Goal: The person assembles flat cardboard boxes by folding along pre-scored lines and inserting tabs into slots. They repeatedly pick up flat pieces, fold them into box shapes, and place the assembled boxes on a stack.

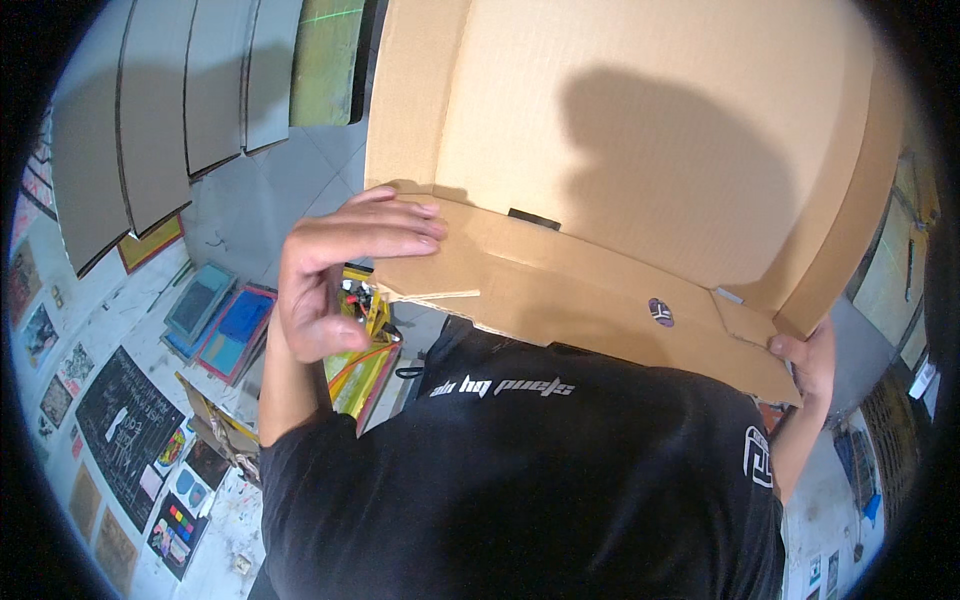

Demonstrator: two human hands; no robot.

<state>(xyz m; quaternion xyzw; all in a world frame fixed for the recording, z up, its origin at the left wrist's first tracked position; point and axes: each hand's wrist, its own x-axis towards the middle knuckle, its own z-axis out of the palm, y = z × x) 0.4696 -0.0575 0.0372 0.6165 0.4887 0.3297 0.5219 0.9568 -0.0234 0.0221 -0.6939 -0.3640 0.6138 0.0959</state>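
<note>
cardboard box (pixel 640 150) at 12 o'clock, front flap running 9-to-3 | left hand (pixel 335 275) fingers together, flat on flap | right hand (pixel 812 365) pinching the 3 o'clock corner

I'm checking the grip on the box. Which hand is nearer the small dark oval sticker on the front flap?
The right hand. It grips the cardboard box at the flap's right corner, fairly close to the oval sticker. The left hand rests on the flap's far left end.
</note>
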